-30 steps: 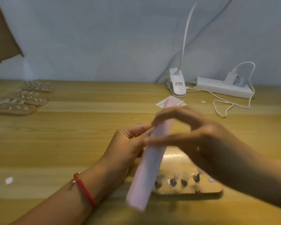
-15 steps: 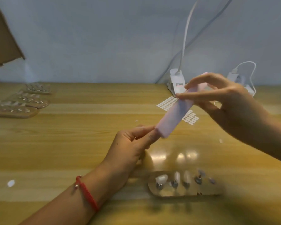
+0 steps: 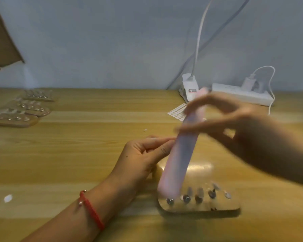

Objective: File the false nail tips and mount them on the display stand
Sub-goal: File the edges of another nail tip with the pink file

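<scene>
R hand (image 3: 234, 123) grips pink file (image 3: 180, 154); L hand (image 3: 143, 154) pinches sth at its edge, prob nail tip, hidden. Risk: fast stroke flicks it loose, or file end clips display stand (image 3: 199, 206).

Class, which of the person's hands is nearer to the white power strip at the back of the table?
Right. The right hand, gripping the pink nail file, is raised just in front of the power strip; the left hand is farther forward and left.

Glossy wooden table (image 3: 77, 154); perhaps matt file (image 3: 180, 154)
</scene>
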Available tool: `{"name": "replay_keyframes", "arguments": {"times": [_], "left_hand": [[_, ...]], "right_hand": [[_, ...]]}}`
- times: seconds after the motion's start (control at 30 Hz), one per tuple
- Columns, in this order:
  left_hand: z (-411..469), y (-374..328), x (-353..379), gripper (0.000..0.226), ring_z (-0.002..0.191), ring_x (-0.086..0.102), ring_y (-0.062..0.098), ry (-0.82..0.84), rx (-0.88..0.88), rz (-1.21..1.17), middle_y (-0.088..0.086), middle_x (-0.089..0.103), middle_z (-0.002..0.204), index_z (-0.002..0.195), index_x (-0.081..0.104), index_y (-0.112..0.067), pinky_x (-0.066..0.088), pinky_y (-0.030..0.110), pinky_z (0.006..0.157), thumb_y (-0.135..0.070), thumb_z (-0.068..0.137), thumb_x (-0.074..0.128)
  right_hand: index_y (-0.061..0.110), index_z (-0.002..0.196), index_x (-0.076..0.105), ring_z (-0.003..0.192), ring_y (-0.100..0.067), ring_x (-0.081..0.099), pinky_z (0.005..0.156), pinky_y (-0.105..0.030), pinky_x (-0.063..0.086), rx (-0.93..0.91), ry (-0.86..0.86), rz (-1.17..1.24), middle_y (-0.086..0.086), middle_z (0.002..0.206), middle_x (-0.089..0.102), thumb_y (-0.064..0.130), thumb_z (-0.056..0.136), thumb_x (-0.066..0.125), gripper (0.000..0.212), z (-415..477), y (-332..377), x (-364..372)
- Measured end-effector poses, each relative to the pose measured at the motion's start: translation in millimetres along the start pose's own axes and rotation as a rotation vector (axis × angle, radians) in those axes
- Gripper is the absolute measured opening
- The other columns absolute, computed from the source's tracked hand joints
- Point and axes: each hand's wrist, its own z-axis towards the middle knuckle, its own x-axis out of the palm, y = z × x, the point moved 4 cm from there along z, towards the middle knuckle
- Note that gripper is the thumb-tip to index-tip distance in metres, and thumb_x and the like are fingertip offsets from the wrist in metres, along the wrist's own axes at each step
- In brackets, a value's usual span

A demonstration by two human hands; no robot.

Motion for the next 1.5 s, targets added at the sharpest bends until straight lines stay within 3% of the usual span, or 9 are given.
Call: {"name": "replay_keyframes", "arguments": {"times": [0.1, 0.3, 0.5, 0.7, 0.8, 0.97, 1.13, 1.37, 1.5], "left_hand": [[-2, 2, 2, 0.028, 0.081, 0.066, 0.008, 0.004, -0.012, 0.028, 0.002, 0.072, 0.089, 0.091, 0.077, -0.01, 0.049, 0.015, 0.065, -0.025, 0.07, 0.067], [-3, -9, 4, 0.026, 0.082, 0.06, -0.008, -0.063, 0.082, 0.123, 0.009, 0.069, 0.092, 0.087, 0.079, -0.013, 0.04, 0.001, 0.07, -0.025, 0.065, 0.071], [-3, -4, 4, 0.031, 0.081, 0.06, 0.011, -0.03, 0.074, 0.098, 0.002, 0.065, 0.085, 0.088, 0.077, -0.009, 0.047, 0.018, 0.066, -0.027, 0.065, 0.068], [-4, -11, 5, 0.026, 0.081, 0.059, -0.003, -0.063, 0.121, 0.137, -0.009, 0.064, 0.074, 0.084, 0.079, -0.013, 0.043, 0.007, 0.072, -0.026, 0.062, 0.073], [-3, -10, 5, 0.033, 0.081, 0.059, 0.0, -0.075, 0.115, 0.129, -0.006, 0.063, 0.076, 0.084, 0.079, -0.014, 0.043, 0.01, 0.071, -0.033, 0.058, 0.073], [-4, -7, 5, 0.045, 0.085, 0.062, 0.015, -0.044, 0.064, 0.11, 0.0, 0.067, 0.085, 0.09, 0.077, -0.008, 0.052, 0.023, 0.074, -0.037, 0.056, 0.071], [-4, -12, 5, 0.03, 0.082, 0.059, 0.001, -0.049, 0.074, 0.125, -0.005, 0.066, 0.082, 0.086, 0.079, -0.016, 0.044, 0.008, 0.071, -0.03, 0.06, 0.074], [-4, -7, 6, 0.045, 0.081, 0.059, 0.009, -0.045, 0.046, 0.071, -0.003, 0.064, 0.084, 0.089, 0.077, -0.006, 0.045, 0.014, 0.063, -0.036, 0.056, 0.071], [-4, -10, 2, 0.031, 0.075, 0.06, -0.003, -0.055, 0.027, 0.05, -0.015, 0.065, 0.08, 0.086, 0.079, -0.014, 0.043, 0.005, 0.062, -0.027, 0.059, 0.073]], "right_hand": [[0.036, 0.116, 0.07, 0.115, -0.021, 0.056, 0.09, -0.037, 0.051, -0.129, 0.147, 0.007, -0.001, 0.125, 0.058, 0.001, 0.086, 0.066, 0.046, -4, 25, 20], [0.016, 0.117, 0.065, 0.101, -0.027, 0.057, 0.087, -0.016, 0.032, 0.22, -0.065, -0.155, -0.011, 0.116, 0.061, -0.002, 0.088, 0.062, 0.035, 18, -56, -30], [0.045, 0.116, 0.065, 0.11, -0.005, 0.053, 0.097, -0.015, 0.038, -0.105, 0.152, 0.014, 0.011, 0.124, 0.055, 0.03, 0.095, 0.044, 0.033, 1, 20, 14], [0.03, 0.115, 0.063, 0.103, -0.028, 0.058, 0.089, -0.027, 0.04, 0.208, -0.054, -0.138, -0.007, 0.116, 0.06, 0.002, 0.089, 0.06, 0.038, 15, -60, -29], [0.029, 0.114, 0.068, 0.102, -0.022, 0.059, 0.092, -0.039, 0.046, 0.14, -0.05, -0.063, -0.004, 0.115, 0.061, 0.011, 0.087, 0.063, 0.033, 9, -38, -26], [0.039, 0.116, 0.068, 0.115, -0.012, 0.056, 0.096, -0.024, 0.042, -0.148, 0.146, 0.026, 0.004, 0.126, 0.057, 0.022, 0.094, 0.051, 0.033, -1, 15, 8], [0.02, 0.12, 0.06, 0.107, -0.029, 0.058, 0.096, -0.03, 0.042, 0.229, -0.088, -0.079, -0.009, 0.117, 0.06, -0.002, 0.088, 0.06, 0.039, 7, -64, -22], [0.035, 0.116, 0.069, 0.119, -0.019, 0.055, 0.096, -0.034, 0.047, -0.078, 0.084, 0.133, -0.001, 0.126, 0.058, 0.019, 0.092, 0.056, 0.032, -7, 9, 17], [0.022, 0.117, 0.063, 0.104, -0.025, 0.057, 0.094, -0.03, 0.043, 0.17, -0.155, -0.018, -0.012, 0.115, 0.061, -0.003, 0.087, 0.062, 0.039, 0, -62, -13]]}}
